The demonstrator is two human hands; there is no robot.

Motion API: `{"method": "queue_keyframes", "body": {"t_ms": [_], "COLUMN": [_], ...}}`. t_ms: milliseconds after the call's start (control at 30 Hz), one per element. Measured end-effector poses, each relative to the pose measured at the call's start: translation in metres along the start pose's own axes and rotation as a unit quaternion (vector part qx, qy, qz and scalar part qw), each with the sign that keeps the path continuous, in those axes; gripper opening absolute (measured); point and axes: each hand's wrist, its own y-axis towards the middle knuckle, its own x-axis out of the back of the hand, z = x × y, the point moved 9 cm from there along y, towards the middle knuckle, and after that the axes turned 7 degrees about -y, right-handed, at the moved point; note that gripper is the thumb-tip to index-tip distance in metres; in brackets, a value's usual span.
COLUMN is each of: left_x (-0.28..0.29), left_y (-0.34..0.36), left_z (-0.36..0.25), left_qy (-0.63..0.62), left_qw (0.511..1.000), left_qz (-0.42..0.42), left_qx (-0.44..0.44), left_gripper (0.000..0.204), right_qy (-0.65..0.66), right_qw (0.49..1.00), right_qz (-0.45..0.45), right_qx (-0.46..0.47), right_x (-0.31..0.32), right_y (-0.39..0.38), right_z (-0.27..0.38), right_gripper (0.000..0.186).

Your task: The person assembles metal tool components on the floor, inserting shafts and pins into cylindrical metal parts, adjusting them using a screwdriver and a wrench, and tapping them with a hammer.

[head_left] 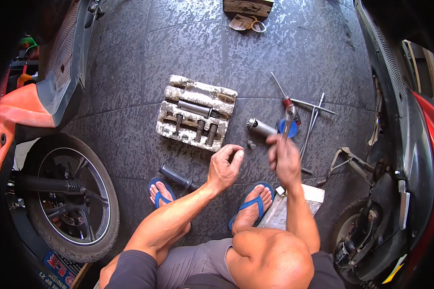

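Note:
My right hand (283,159), blurred by motion, grips a silver wrench (289,123) pointing away from me. Beneath the wrench lie a red-handled screwdriver (287,102), a blue round lid or container (283,126) and a metal cylinder (263,128). A small metal piece (251,144) lies just beyond my left hand (225,166), whose fingers are curled closed; whatever is in them, if anything, is hidden. Farther away sits a worn white foam tray (178,126) holding dark metal sockets or cylinders. A black grip-like tube (176,176) lies near my left foot.
Crossed T-handle tools (315,115) lie at right. Scooters stand either side, with an orange panel (24,106) and wheel (111,202) at left, a red-and-black body (427,144) at right. A wooden block (248,6) is at the back, a pale flat piece (313,195) by my right foot.

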Motion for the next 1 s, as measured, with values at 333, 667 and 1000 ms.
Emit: {"method": "queue_keyframes", "body": {"t_ms": [333,667,1000], "left_x": [-0.07,-0.064,-0.062], "left_y": [-0.026,-0.013,-0.01], "left_z": [0.039,0.045,0.048], "left_qy": [-0.133,-0.048,-0.028], "left_qw": [0.965,0.977,0.98], "left_qz": [0.165,0.155,0.149], "left_qx": [0.157,0.142,0.132], "left_gripper": [0.031,0.038,0.039], "right_qy": [0.182,0.201,0.203], "right_qw": [0.965,0.972,0.975], "right_qz": [0.115,0.039,0.012], "right_qx": [-0.148,-0.112,-0.091], "right_x": [-0.07,-0.081,-0.081], "right_y": [-0.065,-0.053,-0.049], "right_z": [-0.132,-0.148,-0.145], "right_gripper": [0.047,0.045,0.042]}}
